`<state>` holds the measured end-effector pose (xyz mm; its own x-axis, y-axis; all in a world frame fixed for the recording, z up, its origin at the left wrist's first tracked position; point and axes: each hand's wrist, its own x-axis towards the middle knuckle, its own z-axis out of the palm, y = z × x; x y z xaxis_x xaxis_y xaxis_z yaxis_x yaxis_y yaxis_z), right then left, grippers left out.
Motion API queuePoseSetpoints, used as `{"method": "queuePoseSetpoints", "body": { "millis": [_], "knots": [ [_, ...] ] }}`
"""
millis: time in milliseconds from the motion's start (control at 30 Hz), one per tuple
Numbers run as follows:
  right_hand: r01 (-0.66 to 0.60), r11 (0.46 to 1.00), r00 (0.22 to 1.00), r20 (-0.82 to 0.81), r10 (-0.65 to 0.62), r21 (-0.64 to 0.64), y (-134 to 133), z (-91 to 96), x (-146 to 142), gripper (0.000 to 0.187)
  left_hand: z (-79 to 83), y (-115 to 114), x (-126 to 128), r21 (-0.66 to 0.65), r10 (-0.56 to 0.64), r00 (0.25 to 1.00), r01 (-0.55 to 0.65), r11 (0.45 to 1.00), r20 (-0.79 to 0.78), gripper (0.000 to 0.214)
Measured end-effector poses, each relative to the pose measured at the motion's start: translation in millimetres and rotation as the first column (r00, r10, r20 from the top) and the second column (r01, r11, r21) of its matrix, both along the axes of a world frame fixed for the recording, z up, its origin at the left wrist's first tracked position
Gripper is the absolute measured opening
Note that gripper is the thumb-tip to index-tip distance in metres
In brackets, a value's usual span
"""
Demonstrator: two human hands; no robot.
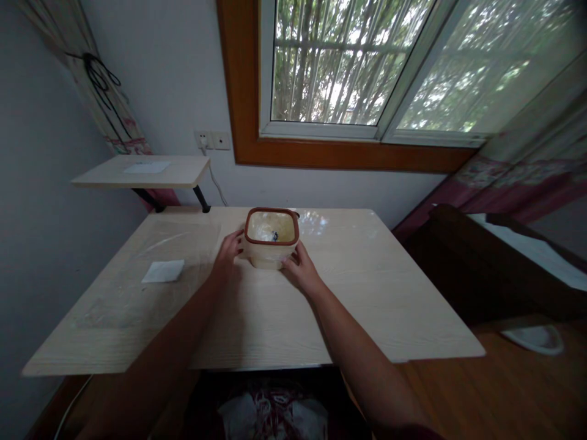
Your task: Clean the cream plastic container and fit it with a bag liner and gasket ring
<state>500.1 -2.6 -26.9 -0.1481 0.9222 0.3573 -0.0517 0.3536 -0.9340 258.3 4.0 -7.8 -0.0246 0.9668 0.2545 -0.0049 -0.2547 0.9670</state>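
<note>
A cream-coloured, square container point(270, 253) with rounded corners and a brown rim is at the back middle of the table. Its inside looks pale yellow and shiny, and a small dark mark or object point(274, 236) shows there, too small to make out. My left hand point(228, 250) is at the container's left side, fingers bent against its wall. From the lower right, my right hand point(300, 267) grips the other side, thumb towards the front near the base. The far fingers of the right hand are partly hidden behind the container.
The pale wooden table point(367, 293) carries a clear plastic sheet point(114, 299) and a white paper point(164, 271) on the left. A small raised shelf point(183, 174) with paper stands at the back left. Behind are a wall socket point(211, 140) and a window point(339, 73).
</note>
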Motion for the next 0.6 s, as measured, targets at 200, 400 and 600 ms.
{"method": "queuePoseSetpoints", "body": {
  "millis": [200, 400, 600],
  "knots": [
    [0.008, 1.000, 1.000, 0.009, -0.008, -0.010, -2, 4.9, 0, 0.077, 60.3, 40, -14, 0.123, 0.127, 0.987, -0.114, 0.986, -0.103, 0.045],
    [-0.001, 1.000, 1.000, -0.002, 0.001, 0.013, 1, 1.1, 1, 0.081, 118.7, 83, -1, 0.068, -0.056, 0.792, 0.122, 0.990, -0.608, 0.038],
    [-0.005, 1.000, 1.000, 0.014, 0.005, -0.008, 1, 1.5, 3, 0.089, 126.4, 105, 16, 0.044, -0.087, 0.575, 0.211, 0.977, -0.814, 0.023]
  ]
}}
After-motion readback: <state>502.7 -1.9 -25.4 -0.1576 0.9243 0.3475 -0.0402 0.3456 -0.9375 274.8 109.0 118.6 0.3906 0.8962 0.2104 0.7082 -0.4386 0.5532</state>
